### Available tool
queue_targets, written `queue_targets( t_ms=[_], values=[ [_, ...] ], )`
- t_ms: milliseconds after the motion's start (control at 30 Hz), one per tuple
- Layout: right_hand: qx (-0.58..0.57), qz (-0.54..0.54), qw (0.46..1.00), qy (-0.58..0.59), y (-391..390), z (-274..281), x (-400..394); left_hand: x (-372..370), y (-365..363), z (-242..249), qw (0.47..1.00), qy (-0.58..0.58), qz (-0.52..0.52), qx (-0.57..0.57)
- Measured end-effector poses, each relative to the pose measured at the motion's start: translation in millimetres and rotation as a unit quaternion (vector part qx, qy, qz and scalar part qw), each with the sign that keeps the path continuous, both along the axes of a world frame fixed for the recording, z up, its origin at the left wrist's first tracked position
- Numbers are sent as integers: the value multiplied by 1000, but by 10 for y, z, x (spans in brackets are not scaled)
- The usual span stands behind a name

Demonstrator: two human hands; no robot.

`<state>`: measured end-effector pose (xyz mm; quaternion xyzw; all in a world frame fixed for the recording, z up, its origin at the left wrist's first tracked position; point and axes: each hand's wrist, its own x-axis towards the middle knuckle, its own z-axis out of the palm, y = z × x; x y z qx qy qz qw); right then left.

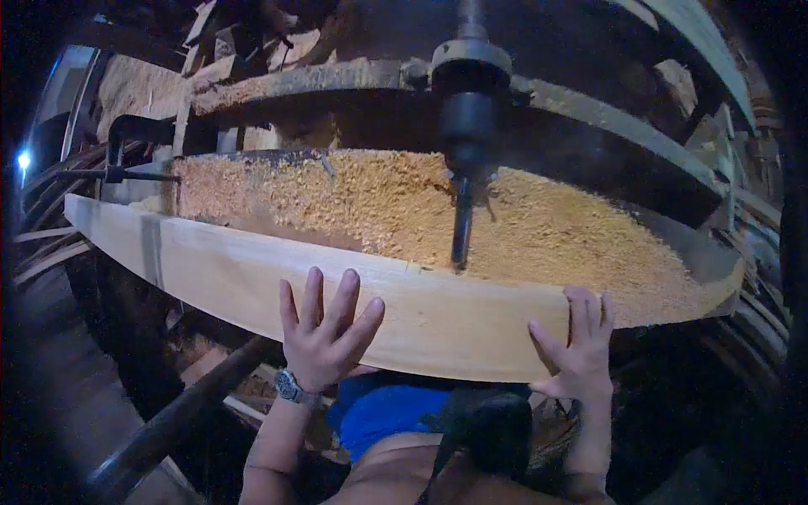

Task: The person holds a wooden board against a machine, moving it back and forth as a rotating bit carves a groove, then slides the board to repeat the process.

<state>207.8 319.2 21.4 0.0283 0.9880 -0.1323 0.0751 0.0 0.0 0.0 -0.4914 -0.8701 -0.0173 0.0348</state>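
A long pale wooden board (pixel 454 324) lies across the front of the machine table, its near edge towards my body. My left hand (pixel 328 337), with a watch on the wrist, rests on the board's face with fingers spread. At the board's right end, my right hand (pixel 581 345) curls around the corner, its fingertips at the far edge. Just beyond the board, a dark vertical drill or router bit (pixel 461 223) hangs from a chuck (pixel 469 118). The bit's tip is at the board's far edge; whether it touches cannot be made out.
Yellow sawdust (pixel 362 198) lies thick over the table behind the board. A dark clamp (pixel 114 168) stands at the left. A curved metal bar (pixel 337 77) runs behind the chuck. Wood strips (pixel 50 244) are stacked at the left, and a dark pipe (pixel 189 412) slants below the board.
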Motion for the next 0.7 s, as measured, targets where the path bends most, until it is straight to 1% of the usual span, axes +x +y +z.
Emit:
queue_targets(
  t_ms=[67,100,167,267,367,467,600,700],
  values=[
    [-22,18,999,-40,-19,205,45,71,-37,182,1000,-12,-3,14],
    [-21,15,999,-22,94,-109,-97,-86,69,-105,1000,-2,-5,15],
    [-13,9,1000,1,126,-142,-84,-62,78,-156,1000,6,-10,22],
    [1,1,1000,-7,126,-180,-73,-37,119,-159,1000,1,-14,15],
    [13,-16,999,-51,141,-143,-12,16,120,-128,999,-31,-3,6],
    [-3,-27,998,-56,159,-103,-31,57,130,-167,1000,-16,-2,7],
    [12,-10,999,-52,234,-220,135,61,91,-237,1000,6,-14,5],
    [13,-17,999,-37,258,-218,230,64,117,-248,1000,8,-6,29]
  ],
)
